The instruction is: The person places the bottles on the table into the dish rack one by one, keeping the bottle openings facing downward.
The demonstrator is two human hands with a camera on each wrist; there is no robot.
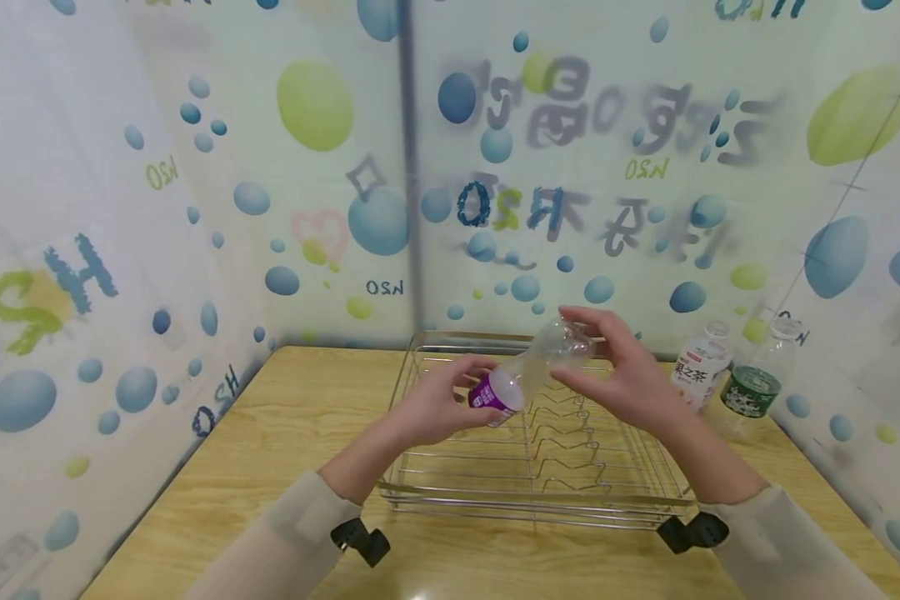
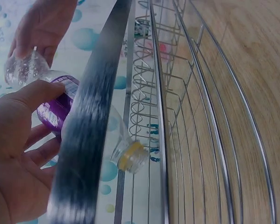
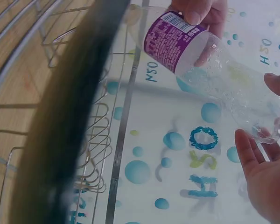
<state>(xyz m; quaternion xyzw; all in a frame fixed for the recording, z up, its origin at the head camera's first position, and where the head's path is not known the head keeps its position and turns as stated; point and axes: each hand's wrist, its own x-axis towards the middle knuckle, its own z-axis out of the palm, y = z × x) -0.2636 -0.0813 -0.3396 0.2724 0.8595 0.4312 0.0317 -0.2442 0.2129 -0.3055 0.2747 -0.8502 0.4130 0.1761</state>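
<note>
A clear plastic bottle (image 1: 543, 360) with a purple label (image 3: 172, 43) is held tilted above a wire rack (image 1: 495, 498), its base up to the right. The left wrist view shows its mouth (image 2: 134, 157) pointing down, with a yellow ring round the neck. My left hand (image 1: 442, 402) grips the bottle at the label, thumb on the near side. My right hand (image 1: 622, 367) holds the base end between thumb and fingers. In both wrist views a rack bar crosses the foreground, and in the left one it hides part of the bottle.
The metal rack has a row of zigzag wire dividers (image 1: 570, 433) and stands on a wooden table (image 1: 300, 417). To the right stand a white-labelled bottle (image 1: 694, 371) and a green-labelled bottle (image 1: 752, 392), beside my right forearm. A dotted curtain (image 1: 330, 175) encloses the table's back and sides.
</note>
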